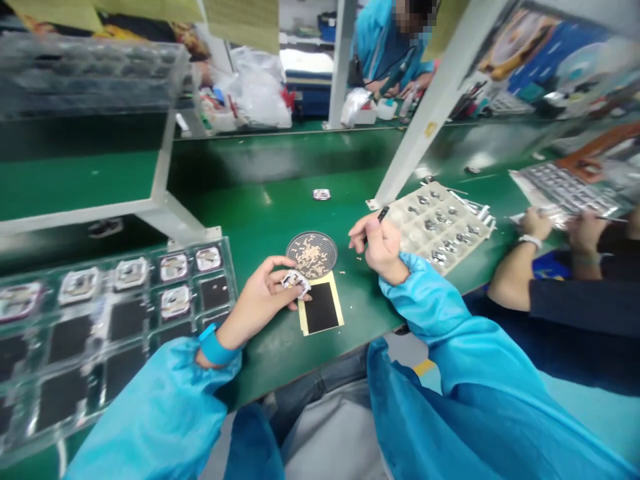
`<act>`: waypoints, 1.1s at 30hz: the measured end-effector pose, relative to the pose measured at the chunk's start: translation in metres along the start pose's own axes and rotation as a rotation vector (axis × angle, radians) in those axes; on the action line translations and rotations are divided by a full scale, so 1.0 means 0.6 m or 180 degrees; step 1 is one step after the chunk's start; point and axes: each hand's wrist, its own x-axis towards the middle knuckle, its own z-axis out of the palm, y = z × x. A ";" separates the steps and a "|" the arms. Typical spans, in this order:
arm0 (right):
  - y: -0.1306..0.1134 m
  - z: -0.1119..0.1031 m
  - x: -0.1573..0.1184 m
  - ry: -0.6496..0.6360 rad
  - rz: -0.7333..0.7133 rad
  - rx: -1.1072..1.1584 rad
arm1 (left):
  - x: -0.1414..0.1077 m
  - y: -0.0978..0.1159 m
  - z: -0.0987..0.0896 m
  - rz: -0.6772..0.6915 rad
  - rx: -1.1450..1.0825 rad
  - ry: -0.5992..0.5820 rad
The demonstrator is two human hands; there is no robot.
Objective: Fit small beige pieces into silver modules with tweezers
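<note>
My left hand (pixel 267 290) holds a small white-framed part (pixel 296 283) between thumb and fingers, over the near edge of a round mesh dish (pixel 311 235). Many small tan pieces (pixel 310 255) lie in that dish. Just below the held part is a black pad (pixel 321 308) on yellow paper. My right hand (pixel 380 243), to the right of the dish, is closed around a thin black tool (pixel 383 214), whose lower end is hidden by the fingers.
A clear tray (pixel 229 267) with similar parts spans the left. At right stands a cream compartment tray (pixel 400 217) of metal pieces, beside a slanted white post (pixel 400 163). Another similar part (pixel 321 194) lies behind the dish. Another person's hands (pixel 537 223) work far right.
</note>
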 end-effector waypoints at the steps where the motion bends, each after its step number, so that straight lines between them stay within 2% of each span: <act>1: -0.004 -0.017 0.006 0.0107 0.0002 -0.0310 | 0.000 0.001 0.000 -0.0010 0.0090 -0.0044; 4: -0.017 -0.091 0.012 0.0167 0.0176 -0.1599 | -0.002 0.002 0.002 0.0030 0.0392 -0.0042; 6: -0.022 -0.158 0.005 0.0015 0.0548 -0.2382 | -0.001 -0.001 0.003 0.0088 0.0566 0.0062; 9: -0.022 -0.259 -0.020 0.0049 0.1061 -0.3401 | 0.002 -0.007 0.005 0.0154 0.0770 0.0199; 12: -0.020 -0.323 -0.052 -0.0438 0.1846 -0.4283 | 0.004 -0.010 0.008 0.0222 0.0895 0.0309; 15: -0.018 -0.339 -0.077 -0.0493 0.2318 -0.4764 | 0.003 -0.008 0.011 0.0303 0.0932 0.0387; 19: -0.012 -0.333 -0.085 -0.0388 0.2312 -0.4851 | 0.001 -0.004 0.014 0.0419 0.0753 0.0435; 24: -0.002 -0.337 -0.076 -0.0455 0.2425 -0.4656 | 0.000 0.001 0.013 0.0578 0.0830 0.0644; 27: 0.000 -0.340 -0.079 -0.0414 0.2312 -0.4509 | -0.001 0.005 0.013 0.0550 0.0898 0.0757; 33: -0.001 -0.338 -0.106 0.0125 0.1699 -0.3720 | -0.004 0.008 0.016 0.0240 0.0708 0.0611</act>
